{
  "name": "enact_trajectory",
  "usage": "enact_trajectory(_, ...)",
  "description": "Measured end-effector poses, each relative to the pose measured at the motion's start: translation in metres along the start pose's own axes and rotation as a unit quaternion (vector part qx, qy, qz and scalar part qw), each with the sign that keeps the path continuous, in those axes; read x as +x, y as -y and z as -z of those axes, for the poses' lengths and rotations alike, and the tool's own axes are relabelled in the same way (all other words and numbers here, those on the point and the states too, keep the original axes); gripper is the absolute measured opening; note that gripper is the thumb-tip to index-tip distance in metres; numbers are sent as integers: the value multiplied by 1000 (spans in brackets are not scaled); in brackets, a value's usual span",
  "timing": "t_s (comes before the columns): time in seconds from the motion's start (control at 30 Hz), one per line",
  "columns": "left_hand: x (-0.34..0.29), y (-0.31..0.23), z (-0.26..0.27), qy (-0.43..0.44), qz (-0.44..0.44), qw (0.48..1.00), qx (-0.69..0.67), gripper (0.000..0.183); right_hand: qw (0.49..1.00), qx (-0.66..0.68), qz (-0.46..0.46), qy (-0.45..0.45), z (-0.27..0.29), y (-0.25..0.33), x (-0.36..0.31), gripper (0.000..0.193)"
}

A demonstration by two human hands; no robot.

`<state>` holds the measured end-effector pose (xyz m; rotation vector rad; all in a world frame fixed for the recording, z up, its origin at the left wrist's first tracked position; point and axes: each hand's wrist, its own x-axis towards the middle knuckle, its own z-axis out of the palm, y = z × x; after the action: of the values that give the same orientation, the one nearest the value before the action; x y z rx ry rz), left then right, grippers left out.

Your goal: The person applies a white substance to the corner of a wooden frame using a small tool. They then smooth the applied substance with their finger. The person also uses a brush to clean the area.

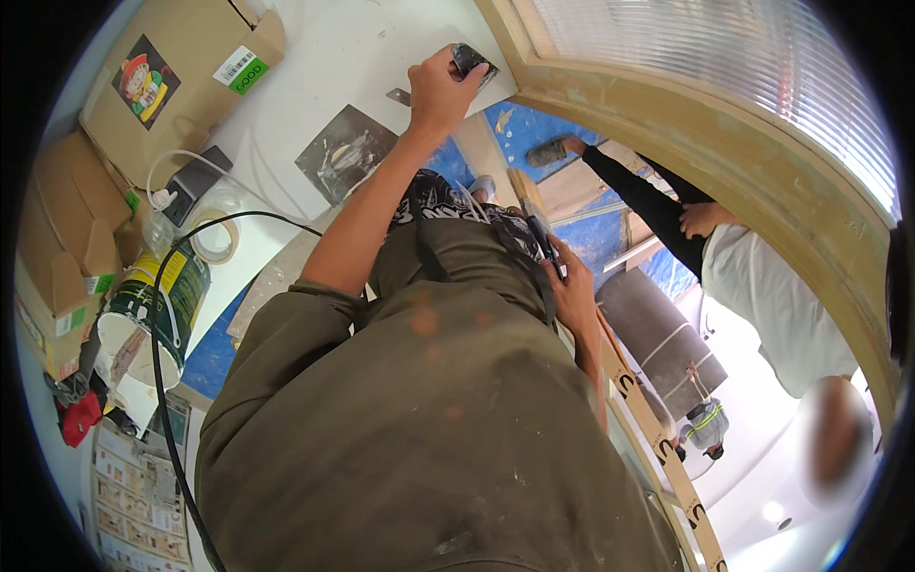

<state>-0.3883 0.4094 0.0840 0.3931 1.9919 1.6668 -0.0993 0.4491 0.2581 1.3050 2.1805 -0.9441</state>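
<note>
Two grips: our left hand [438,98] pinches small dark tool [472,61] over white surface [372,48]; right hand [575,289] clasps slim black object [544,242]. Nearer left hand, square grey plate [362,124] bears leftover pale smear [351,155]; completion unclear.

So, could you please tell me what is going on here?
The person's left hand holds a dark object near the edge of the white surface. The right hand holds a dark-handled tool. A smeared dark plate lies on the surface; a green bucket is farther left. Someone in white is at the right.
</note>
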Motion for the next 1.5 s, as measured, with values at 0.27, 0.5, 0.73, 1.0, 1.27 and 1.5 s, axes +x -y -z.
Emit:
enact_trajectory(0.27,-3,-16,24,-141,-33,989,-23,20,998,19,42,38,28,79,-8,42)
enact_trajectory(0.5,15,-32,85,-252,-47,960,-112,21,984,13,135,-113,-11,137,81,43)
enact_trajectory(0.73,-9,-43,103,-219,8,970,-102,19,975,82,145,-147,-15,153,68,45)
enact_trajectory(1.0,-2,-37,82,-111,-10,991,-70,18,985,37,123,-112,-20,120,68,46)
enact_trajectory(1.27,16,-15,29,113,-18,992,47,21,996,73,-26,-39,-11,90,11,45)
enact_trajectory(1.5,16,1,3,129,-21,988,78,21,995,44,-81,-40,-14,62,3,48)
